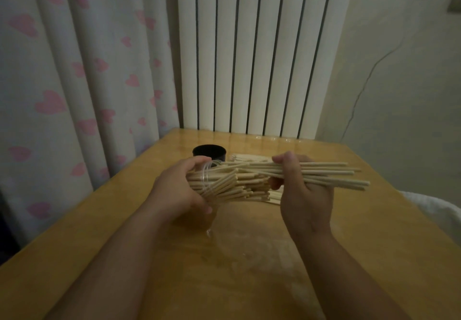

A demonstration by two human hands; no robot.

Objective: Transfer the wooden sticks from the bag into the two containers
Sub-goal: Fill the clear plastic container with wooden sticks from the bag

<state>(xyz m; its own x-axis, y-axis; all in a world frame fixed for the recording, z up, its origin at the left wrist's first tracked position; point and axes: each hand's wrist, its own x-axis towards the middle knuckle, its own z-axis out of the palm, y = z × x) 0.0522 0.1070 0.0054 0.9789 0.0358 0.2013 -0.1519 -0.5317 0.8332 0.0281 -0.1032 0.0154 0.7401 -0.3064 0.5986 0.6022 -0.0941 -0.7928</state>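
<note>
In the head view, a clear container (207,173) is held on its side above the table (224,289) by the left hand (179,190), whose fingers are curled round its wall. Its mouth is turned toward 3 o'clock. It is crammed with wooden sticks (237,185), whose ends jut out unevenly. A further bundle (324,174) is gripped by the right hand (303,187), thumb on top and fingers wrapped beneath, with its left ends at the container's mouth. The black container (209,154) stands at 12 o'clock of the left hand; what it holds cannot be told. Loose sticks (249,157) lie on the table behind the hands. The bag cannot be made out with certainty.

The filling of the clear container is judged to be the step in hand. Next, the bundle needs to be lined up with the mouth and pushed toward 9 o'clock while the container is braced. Little room appears to be left, so the remainder is probably owed to the black container.
</note>
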